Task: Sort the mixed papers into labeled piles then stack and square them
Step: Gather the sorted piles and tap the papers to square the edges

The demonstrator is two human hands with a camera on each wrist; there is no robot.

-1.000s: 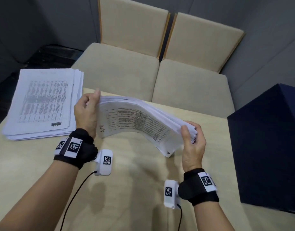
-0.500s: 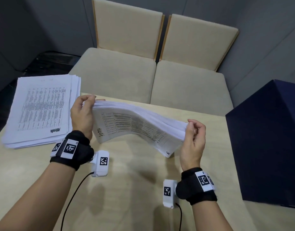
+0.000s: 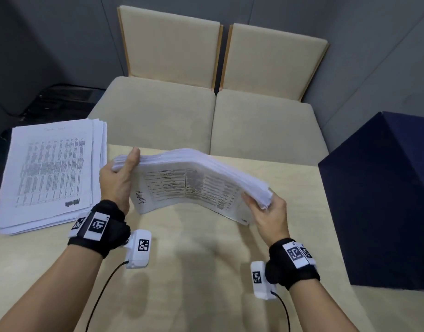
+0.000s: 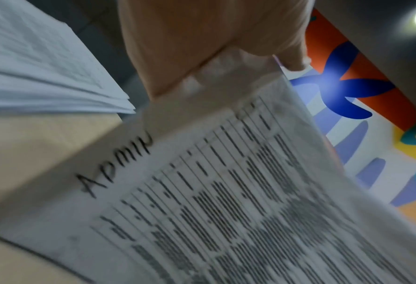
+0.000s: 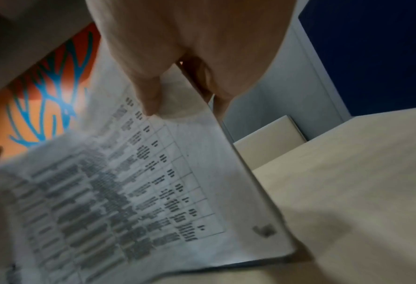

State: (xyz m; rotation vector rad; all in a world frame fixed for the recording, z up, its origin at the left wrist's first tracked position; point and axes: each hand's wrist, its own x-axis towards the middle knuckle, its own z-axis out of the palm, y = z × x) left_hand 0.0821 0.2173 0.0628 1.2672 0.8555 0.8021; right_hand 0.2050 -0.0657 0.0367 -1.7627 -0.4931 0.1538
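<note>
Both hands hold a thick stack of printed papers (image 3: pixel 194 180) above the light wooden table (image 3: pixel 194 271), arched upward in the middle. Its facing sheet carries a table of text and the handwritten label "ADMIN" (image 4: pixel 114 169). My left hand (image 3: pixel 118 180) grips the stack's left end, thumb on the facing sheet (image 4: pixel 226 211). My right hand (image 3: pixel 266 209) grips the right end, thumb pressed on the printed sheet (image 5: pixel 141 192). A second pile of printed papers (image 3: pixel 50 173) lies flat at the table's far left.
A dark blue box (image 3: pixel 383 197) stands at the table's right side. Two beige cushioned chairs (image 3: pixel 158 116) are pushed against the far edge. Grey walls surround the booth.
The held stack has risen and bowed further upward. My right hand has dropped and now grips the right end from below; the left thumb has shifted up along the left edge.
</note>
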